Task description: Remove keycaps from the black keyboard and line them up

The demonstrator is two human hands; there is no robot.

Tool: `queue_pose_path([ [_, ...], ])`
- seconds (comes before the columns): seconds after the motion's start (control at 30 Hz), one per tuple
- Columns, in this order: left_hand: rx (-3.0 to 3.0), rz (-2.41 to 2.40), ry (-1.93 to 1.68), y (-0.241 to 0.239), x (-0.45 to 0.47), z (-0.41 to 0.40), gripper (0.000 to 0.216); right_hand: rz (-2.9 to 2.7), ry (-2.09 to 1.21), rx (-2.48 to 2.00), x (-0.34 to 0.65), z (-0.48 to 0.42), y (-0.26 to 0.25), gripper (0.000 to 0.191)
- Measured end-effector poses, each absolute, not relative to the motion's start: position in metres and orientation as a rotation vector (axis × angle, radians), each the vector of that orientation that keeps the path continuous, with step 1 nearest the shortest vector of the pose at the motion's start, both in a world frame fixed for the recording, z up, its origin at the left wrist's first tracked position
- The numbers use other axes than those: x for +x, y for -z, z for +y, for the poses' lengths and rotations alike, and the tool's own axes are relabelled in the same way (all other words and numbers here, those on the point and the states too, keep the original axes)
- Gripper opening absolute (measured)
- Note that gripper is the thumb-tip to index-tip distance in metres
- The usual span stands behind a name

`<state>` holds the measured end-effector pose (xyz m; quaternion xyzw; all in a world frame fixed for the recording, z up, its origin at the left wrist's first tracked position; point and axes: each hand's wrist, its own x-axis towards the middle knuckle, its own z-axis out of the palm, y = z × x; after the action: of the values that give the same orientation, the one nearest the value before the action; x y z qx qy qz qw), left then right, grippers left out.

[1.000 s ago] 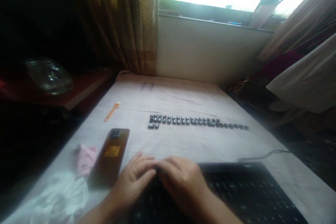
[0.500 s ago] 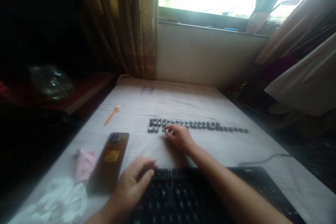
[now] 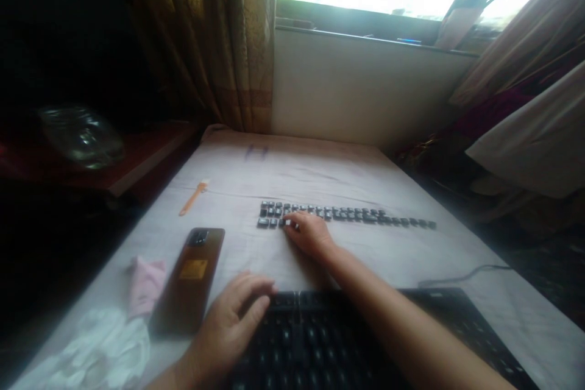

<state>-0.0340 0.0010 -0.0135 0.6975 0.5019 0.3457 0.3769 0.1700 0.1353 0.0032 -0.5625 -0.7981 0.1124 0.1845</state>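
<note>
My right hand reaches over the sheet, its thumb and fingers closed on a small black keycap. That keycap sits at the right end of a short front row, close beside another keycap. Behind it, more loose keycaps lie in long rows stretching to the right, partly covered by my hand. My left hand rests at the upper left corner of a black keyboard, thumb and fingers apart, with nothing seen in it. My right forearm crosses above the keyboard and hides part of it.
Left of the keyboard lies a brown smartphone, face down. Beside it are a pink cloth and a white cloth. Farther back is an orange-handled brush. A dark cable runs off to the right.
My right hand has slid the keycap slightly left, narrowing the gap to its neighbour in the front row. My left hand stays at the keyboard's corner. The camera view has shifted a little.
</note>
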Motion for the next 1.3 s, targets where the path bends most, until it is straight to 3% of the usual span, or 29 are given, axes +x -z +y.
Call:
queue_pose_path([
  [0.7,1.804,1.259,-0.949,0.004,-0.029,0.004,0.021,-2.260,-0.296,-1.537,0.177,0.120,-0.018,0.026],
  [0.87,1.785,1.330,-0.927,0.001,-0.026,0.006,0.025,-2.329,-0.368,-1.366,0.186,0.077,-0.036,0.022],
  [1.0,1.773,1.384,-0.913,-0.003,-0.023,0.006,0.027,-2.550,-0.490,-1.119,0.193,0.038,-0.046,0.031],
  [1.3,1.691,1.345,-0.927,-0.007,-0.020,0.003,0.032,-2.917,-0.201,-1.018,0.197,0.017,-0.063,0.025],
])
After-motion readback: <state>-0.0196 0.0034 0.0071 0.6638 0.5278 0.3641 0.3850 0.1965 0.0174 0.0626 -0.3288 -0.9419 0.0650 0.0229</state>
